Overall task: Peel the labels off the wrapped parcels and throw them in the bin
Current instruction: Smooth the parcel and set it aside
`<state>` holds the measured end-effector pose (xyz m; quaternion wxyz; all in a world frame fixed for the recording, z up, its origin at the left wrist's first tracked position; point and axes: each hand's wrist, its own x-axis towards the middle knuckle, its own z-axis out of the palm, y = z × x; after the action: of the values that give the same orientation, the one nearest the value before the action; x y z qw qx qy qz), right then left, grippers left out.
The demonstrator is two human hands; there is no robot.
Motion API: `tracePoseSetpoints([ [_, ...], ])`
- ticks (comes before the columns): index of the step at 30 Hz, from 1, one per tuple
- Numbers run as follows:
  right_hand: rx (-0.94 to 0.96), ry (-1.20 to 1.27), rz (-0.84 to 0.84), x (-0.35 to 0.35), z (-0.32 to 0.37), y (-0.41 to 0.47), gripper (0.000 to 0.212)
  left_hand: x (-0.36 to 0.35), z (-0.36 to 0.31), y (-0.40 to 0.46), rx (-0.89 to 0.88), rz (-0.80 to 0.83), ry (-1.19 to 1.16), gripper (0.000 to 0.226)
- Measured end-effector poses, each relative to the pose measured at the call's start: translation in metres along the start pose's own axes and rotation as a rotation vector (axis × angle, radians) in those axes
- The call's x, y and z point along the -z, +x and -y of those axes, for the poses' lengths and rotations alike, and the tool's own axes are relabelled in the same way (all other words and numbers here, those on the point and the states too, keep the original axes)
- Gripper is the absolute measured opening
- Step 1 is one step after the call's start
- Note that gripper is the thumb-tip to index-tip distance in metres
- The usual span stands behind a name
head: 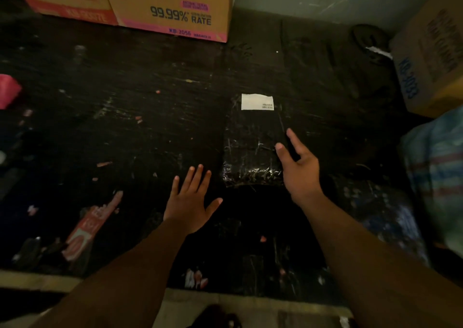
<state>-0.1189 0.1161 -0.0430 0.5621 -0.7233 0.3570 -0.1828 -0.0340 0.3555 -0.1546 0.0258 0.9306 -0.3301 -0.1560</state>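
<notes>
A parcel wrapped in shiny black plastic [253, 147] lies flat on the dark surface, right of centre. A white rectangular label [257, 101] is stuck flat on its far end. My right hand [299, 167] hovers over the parcel's near right edge, fingers spread, holding nothing. To the left of the parcel's near corner is my left hand [191, 201], palm down with its fingers apart and empty. No bin is visible.
Two cardboard boxes [172, 7] stand at the back left, and another box [431, 59] at the right. A striped woven sack [436, 177] sits at the right edge. Paper scraps and a red wrapper [90, 227] litter the dark surface [125, 127].
</notes>
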Motion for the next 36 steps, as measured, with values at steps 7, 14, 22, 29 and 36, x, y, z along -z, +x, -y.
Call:
tracePoseSetpoints([
  [7,-0.049,0.142,-0.010,0.015,-0.057,-0.086,0.050,-0.021,-0.011,-0.041,0.027,-0.050,0.017,0.089],
  [14,-0.129,-0.117,0.132,0.025,-0.097,-0.136,0.061,-0.031,-0.015,-0.065,0.030,-0.095,-0.022,0.073],
  [22,-0.245,-0.355,0.246,0.030,-0.073,-0.113,0.068,-0.021,-0.017,-0.070,0.031,-0.051,-0.067,0.073],
  [29,-0.221,-0.639,0.182,0.034,-0.042,-0.080,0.054,0.016,-0.016,-0.049,0.065,-0.033,-0.082,0.054],
  [36,-0.023,-0.762,0.274,0.019,0.000,-0.003,0.052,0.065,-0.011,0.024,0.103,-0.071,-0.202,0.042],
])
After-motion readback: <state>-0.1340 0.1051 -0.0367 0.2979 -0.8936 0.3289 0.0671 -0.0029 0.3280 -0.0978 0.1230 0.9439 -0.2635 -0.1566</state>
